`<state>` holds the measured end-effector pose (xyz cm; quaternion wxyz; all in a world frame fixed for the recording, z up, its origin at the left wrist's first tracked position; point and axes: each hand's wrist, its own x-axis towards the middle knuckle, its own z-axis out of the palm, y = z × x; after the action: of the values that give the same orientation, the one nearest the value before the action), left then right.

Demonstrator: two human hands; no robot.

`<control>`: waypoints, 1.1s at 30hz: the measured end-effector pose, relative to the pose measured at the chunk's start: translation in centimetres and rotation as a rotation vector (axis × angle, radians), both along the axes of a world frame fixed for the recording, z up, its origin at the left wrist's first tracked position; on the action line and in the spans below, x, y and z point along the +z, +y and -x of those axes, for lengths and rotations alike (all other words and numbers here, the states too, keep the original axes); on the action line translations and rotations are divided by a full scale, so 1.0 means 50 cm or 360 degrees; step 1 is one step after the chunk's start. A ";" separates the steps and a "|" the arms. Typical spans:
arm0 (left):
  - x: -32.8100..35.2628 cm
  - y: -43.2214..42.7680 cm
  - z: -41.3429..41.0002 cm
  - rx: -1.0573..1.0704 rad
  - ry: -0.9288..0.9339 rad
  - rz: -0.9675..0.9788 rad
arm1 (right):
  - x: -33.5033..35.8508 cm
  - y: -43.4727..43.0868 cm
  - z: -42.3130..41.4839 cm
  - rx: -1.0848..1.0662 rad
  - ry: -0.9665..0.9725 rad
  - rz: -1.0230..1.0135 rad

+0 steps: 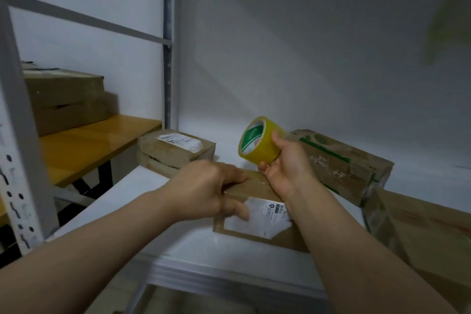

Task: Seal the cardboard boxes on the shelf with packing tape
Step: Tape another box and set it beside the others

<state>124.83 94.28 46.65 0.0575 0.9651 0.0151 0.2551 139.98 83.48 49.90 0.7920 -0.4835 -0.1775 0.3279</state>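
Taping at the middle box, head view

Head: left hand [204, 188] grips the labelled box [257, 214] at its left end, fingers curled on top, thumb on the white label. Right hand [285, 168] clamps the yellow tape roll [260, 144] between thumb and fingers, just above the box's far edge. Box lies flat on the white shelf [153, 201]. Same shelf: rear-left box [175, 150], green-printed box [341, 163] right, near-right box [420, 232].

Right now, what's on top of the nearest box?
On the box: a white label and the left hand, gripping its edge. The right hand holds the tape roll above. Whatever lies under the hands is hidden.
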 end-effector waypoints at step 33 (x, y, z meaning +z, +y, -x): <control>0.203 0.002 0.003 -0.0067 0.0046 0.0350 | -0.002 -0.029 0.040 0.0549 -0.0728 0.0070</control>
<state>124.68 94.39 56.80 0.1683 0.9566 0.0237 0.2368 138.01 82.01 49.81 0.6532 -0.5245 -0.4242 0.3439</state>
